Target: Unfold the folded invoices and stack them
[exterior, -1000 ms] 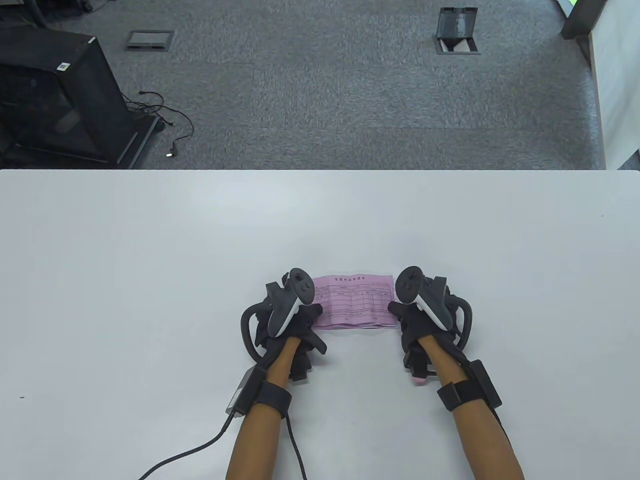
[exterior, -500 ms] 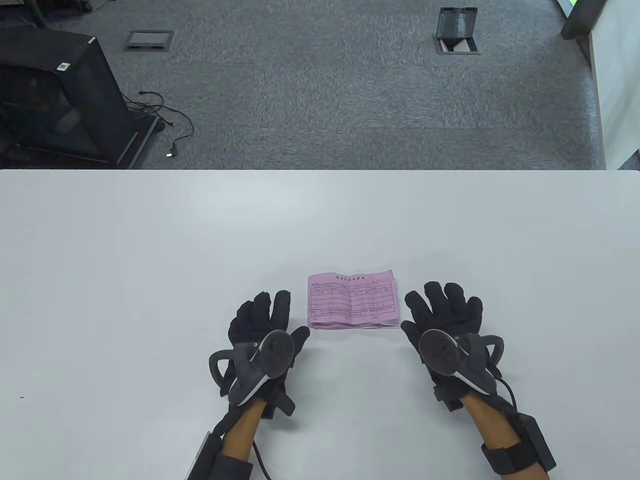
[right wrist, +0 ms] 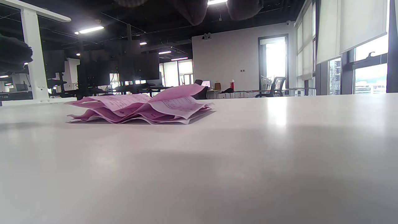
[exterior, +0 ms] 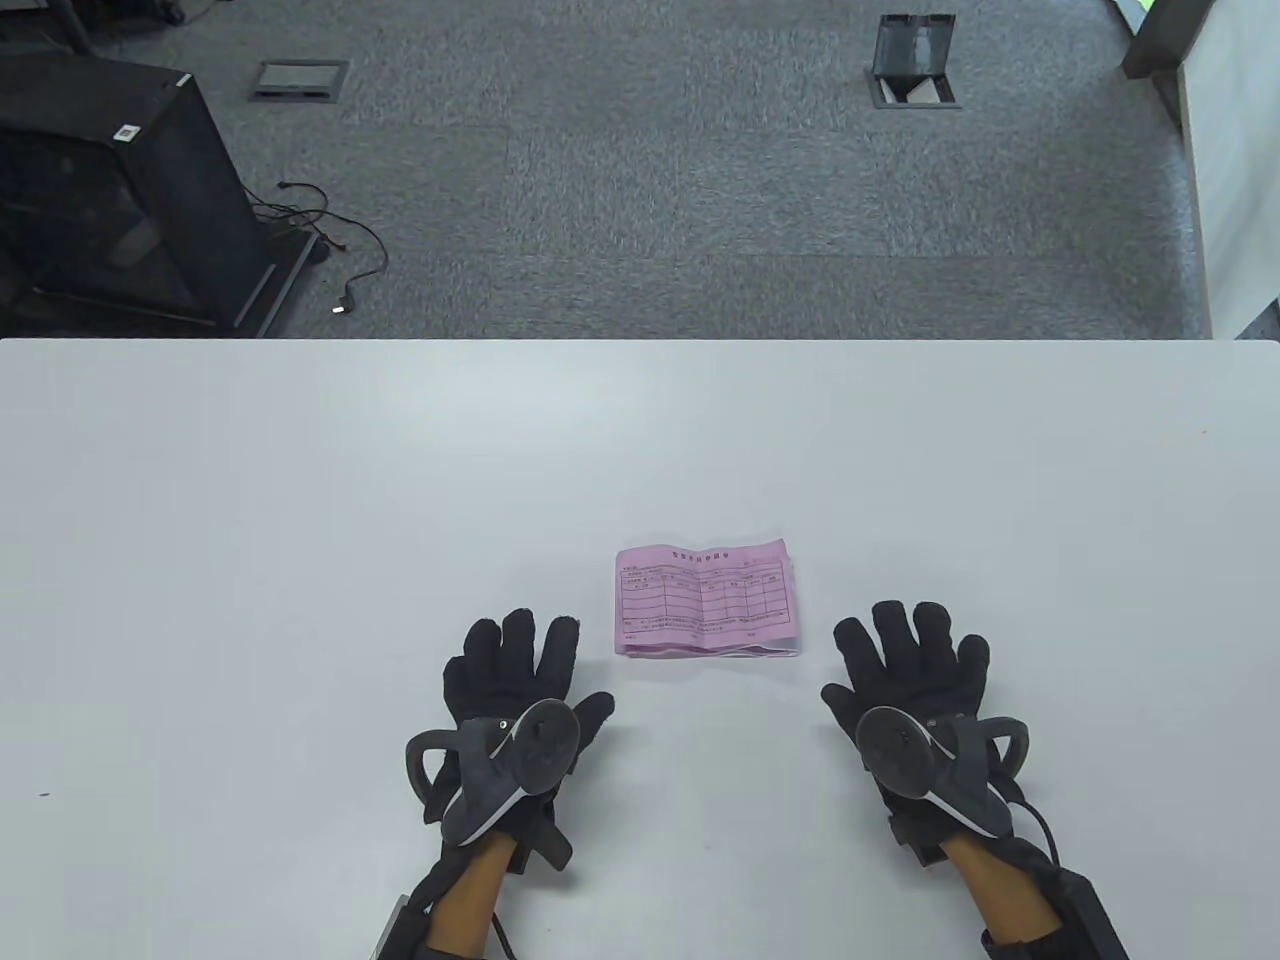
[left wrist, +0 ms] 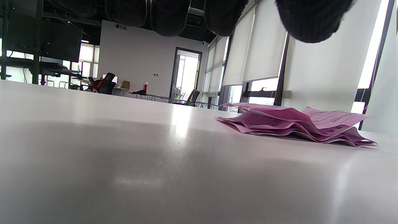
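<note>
A stack of pink invoices (exterior: 704, 601) lies unfolded on the white table (exterior: 300, 480), printed side up, with creased, slightly lifted sheets (left wrist: 295, 123) (right wrist: 140, 107). My left hand (exterior: 520, 665) lies flat on the table to the stack's lower left, fingers straight and spread, touching no paper. My right hand (exterior: 915, 660) lies flat to the stack's lower right, fingers straight too. Both hands hold nothing. In the wrist views only dark fingertips (left wrist: 311, 18) (right wrist: 192, 9) show at the top edge.
The table's far edge (exterior: 640, 341) borders grey carpet. A black cabinet (exterior: 110, 190) with loose cables stands on the floor at the far left, and a floor box (exterior: 912, 60) sits at the far right.
Both hands let go of the stack's side edges, turned palm down and drew back toward me. The stack stays where it was.
</note>
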The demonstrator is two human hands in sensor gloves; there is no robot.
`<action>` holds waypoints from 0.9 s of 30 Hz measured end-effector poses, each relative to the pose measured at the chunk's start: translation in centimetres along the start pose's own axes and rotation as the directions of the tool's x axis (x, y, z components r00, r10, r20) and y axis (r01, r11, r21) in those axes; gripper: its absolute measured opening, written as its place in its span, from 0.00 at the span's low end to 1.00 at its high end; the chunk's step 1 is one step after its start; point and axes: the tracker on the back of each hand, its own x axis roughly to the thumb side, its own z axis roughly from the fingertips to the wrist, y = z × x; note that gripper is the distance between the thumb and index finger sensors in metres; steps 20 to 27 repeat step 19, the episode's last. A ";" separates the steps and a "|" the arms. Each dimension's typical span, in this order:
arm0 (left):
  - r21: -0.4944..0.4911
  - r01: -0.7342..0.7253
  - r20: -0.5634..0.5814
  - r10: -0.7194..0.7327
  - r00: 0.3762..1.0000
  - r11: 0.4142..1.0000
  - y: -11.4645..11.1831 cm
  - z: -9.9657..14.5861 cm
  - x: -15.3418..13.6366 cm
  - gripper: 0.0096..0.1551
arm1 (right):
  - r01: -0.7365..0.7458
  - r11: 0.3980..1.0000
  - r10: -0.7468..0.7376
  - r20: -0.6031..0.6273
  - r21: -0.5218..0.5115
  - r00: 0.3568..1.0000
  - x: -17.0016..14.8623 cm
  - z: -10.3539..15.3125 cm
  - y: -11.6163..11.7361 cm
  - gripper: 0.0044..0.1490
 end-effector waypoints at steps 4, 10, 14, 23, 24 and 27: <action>-0.019 -0.013 0.006 0.013 1.000 1.000 -0.1 0.2 -0.4 0.48 | -0.020 1.000 0.020 0.001 0.004 1.000 0.1 0.0 0.0 0.42; -0.024 -0.039 0.000 0.039 0.999 0.999 0.0 0.3 -0.7 0.48 | -0.020 1.000 0.020 -0.010 0.022 1.000 -0.2 -0.1 0.3 0.43; -0.035 -0.023 0.003 0.023 1.000 0.999 -0.2 0.4 -0.7 0.48 | -0.010 1.000 0.010 -0.020 0.024 1.000 -0.4 -0.2 0.3 0.44; -0.047 -0.018 0.002 0.018 1.000 0.999 -0.3 0.6 -0.6 0.47 | -0.012 0.999 0.012 -0.017 0.030 1.000 -0.4 -0.2 0.3 0.44; -0.047 -0.018 0.002 0.018 1.000 0.999 -0.3 0.6 -0.6 0.47 | -0.012 0.999 0.012 -0.017 0.030 1.000 -0.4 -0.2 0.3 0.44; -0.047 -0.018 0.002 0.018 1.000 0.999 -0.3 0.6 -0.6 0.47 | -0.012 0.999 0.012 -0.017 0.030 1.000 -0.4 -0.2 0.3 0.44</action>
